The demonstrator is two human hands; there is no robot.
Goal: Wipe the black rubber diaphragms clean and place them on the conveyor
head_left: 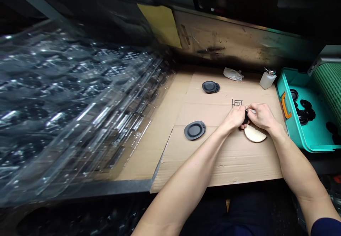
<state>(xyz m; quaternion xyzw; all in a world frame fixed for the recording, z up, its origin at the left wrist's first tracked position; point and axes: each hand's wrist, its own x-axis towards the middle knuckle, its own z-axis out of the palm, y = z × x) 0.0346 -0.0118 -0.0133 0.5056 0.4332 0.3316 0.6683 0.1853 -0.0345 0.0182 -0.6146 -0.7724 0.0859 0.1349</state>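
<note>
My left hand (236,118) is closed around a small black plastic part (246,116), held upright above the cardboard. Close against it, my right hand (259,115) is pinched at the part's upper edge. A bit of something whitish shows between the right fingertips, too small to name. Just below both hands lies a cream-coloured round pad (255,134), its upper side partly covered by the fingers. To the left, a dark grey oval plastic piece (195,130) rests flat on the cardboard. Farther back sit more black oval pieces (210,86), overlapping one another.
A cardboard sheet (191,161) covers the worktop. Stacked clear plastic trays (80,97) fill the left side. At the back are a crumpled white cloth or tissue (233,74) and a pump bottle (268,78). On the right, a teal bin (298,129) holds several black parts beside a green belt (329,83).
</note>
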